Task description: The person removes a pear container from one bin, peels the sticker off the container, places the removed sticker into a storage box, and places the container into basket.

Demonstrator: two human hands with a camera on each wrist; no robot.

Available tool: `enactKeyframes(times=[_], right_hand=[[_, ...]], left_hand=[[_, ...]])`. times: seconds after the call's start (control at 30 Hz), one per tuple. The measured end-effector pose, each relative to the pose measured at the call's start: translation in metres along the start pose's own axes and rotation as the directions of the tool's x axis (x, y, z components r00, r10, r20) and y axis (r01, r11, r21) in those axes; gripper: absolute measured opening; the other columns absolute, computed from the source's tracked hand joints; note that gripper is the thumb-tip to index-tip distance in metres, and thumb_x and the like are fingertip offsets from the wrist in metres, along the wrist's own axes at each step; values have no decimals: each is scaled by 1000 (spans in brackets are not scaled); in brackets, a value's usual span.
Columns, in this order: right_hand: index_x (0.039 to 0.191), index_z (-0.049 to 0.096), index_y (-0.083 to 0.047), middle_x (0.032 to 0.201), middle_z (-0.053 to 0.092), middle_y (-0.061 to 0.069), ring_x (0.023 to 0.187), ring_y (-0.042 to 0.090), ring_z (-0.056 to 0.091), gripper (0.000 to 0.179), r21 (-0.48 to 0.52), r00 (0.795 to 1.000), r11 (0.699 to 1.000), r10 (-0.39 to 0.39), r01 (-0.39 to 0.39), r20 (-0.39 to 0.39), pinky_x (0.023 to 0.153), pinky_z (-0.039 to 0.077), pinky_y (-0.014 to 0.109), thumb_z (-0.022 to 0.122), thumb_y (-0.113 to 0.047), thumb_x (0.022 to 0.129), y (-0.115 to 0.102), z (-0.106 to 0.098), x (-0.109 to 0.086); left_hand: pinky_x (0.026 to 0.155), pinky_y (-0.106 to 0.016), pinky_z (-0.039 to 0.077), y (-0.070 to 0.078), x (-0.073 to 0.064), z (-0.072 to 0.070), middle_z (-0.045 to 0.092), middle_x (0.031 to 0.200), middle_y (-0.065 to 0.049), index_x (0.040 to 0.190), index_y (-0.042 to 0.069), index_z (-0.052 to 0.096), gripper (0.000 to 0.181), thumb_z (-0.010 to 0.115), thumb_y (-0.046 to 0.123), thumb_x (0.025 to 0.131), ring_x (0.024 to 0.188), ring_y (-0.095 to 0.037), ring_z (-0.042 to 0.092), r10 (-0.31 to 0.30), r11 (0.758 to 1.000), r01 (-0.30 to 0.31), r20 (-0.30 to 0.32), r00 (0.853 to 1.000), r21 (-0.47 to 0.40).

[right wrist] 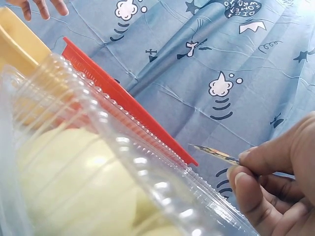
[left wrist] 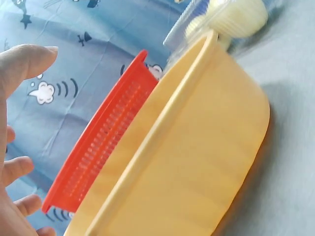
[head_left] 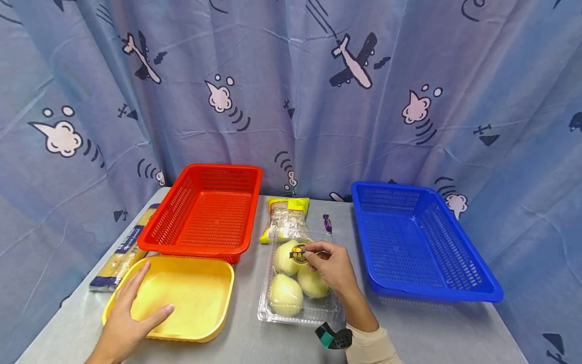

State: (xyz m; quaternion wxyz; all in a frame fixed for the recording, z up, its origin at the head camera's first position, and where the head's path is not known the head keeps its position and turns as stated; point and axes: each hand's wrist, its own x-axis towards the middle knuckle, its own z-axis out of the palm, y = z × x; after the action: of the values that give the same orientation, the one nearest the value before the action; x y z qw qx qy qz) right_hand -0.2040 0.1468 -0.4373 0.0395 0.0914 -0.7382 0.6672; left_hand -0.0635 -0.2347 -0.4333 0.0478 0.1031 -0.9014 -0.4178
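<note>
My right hand (head_left: 332, 263) pinches a small black-and-gold label sticker (head_left: 298, 253) between thumb and fingers. In the right wrist view the sticker (right wrist: 214, 154) is seen nearly edge-on, apart from the clear plastic clamshell box (right wrist: 113, 123). Three pale yellow-green round fruits (head_left: 286, 294) lie inside that box, which is in the middle of the table. Fingers spread, my left hand (head_left: 125, 316) hovers over the left side of the yellow basin (head_left: 220, 323). The left wrist view shows its fingers apart from the basin's rim (left wrist: 152, 130).
A red basket (head_left: 213, 217) stands behind the basin, beside a long yellow-and-blue package (head_left: 118, 258). Behind the box lie a yellow-and-clear food bag (head_left: 288, 217) and a purple-wrapped candy (head_left: 327, 223). To the right is a blue basket (head_left: 409, 247). A patterned curtain (head_left: 291, 101) hangs behind.
</note>
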Motion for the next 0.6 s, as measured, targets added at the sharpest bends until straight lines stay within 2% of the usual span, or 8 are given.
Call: enactKeyframes(times=[0.07,0.3,0.47,0.6], right_hand=[[90,71,8,79,65,14,58,15,56,9,-1,1000,1000,1,-1,-1,53,49,24,67,11,83,0,0,0],[90,71,8,80,65,14,59,15,56,9,1,1000,1000,3,-3,-2,54,49,23,67,12,83,1,0,1],[91,71,8,81,65,14,59,15,57,9,0,1000,1000,2,-2,0,54,49,24,67,11,83,1,0,1],[91,71,8,81,65,14,59,15,57,9,0,1000,1000,-2,2,1,54,49,24,67,10,83,1,0,1]], left_hand=[[92,-76,20,-3,0,-2,13,155,-24,157,26,6,104,75,44,82,131,-52,11,-14,999,14,0,1000,35],[85,-78,21,-16,-1,-4,20,153,-26,157,22,13,104,80,35,78,127,-55,11,96,992,-90,-67,993,87],[83,-77,22,-25,-1,-8,20,150,-29,157,20,10,106,79,39,78,125,-54,11,96,983,-83,-68,993,166],[83,-79,17,-31,-1,-9,22,150,-28,157,18,14,105,80,38,77,125,-54,13,146,976,-128,-91,985,174]])
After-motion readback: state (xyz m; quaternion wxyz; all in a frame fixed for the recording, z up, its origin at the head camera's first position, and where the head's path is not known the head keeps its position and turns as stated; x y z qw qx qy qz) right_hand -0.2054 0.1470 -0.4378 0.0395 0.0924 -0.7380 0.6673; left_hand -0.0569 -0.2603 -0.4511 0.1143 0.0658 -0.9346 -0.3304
